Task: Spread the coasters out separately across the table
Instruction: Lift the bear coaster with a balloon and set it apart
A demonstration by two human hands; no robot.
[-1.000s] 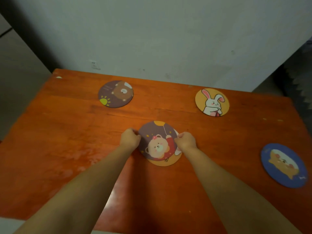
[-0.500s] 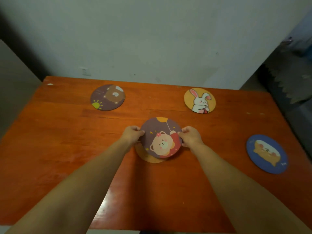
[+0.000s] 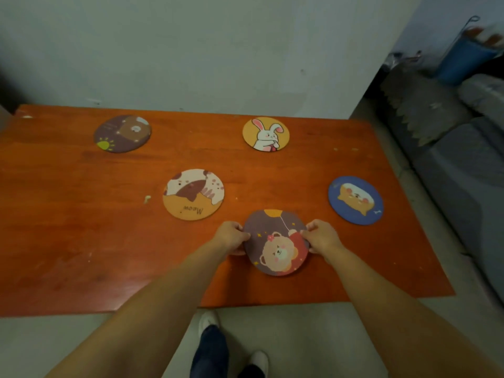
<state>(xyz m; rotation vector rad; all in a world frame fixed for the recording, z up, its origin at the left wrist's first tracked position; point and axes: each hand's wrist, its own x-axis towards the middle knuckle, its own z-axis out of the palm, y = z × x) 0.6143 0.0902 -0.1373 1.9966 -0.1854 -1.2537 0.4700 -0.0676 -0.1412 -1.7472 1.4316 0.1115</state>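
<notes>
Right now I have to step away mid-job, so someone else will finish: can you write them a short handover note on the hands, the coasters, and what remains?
Left hand and right hand both pinch opposite edges of the balloon-bear coaster, near the front edge of the table.
Four coasters lie flat and apart: brown-bear coaster back left, rabbit coaster back centre, Meow coaster in the middle, blue coaster at right.
Done: the stack is separated.
Left: set the held coaster down clear of the others and let go.
</notes>
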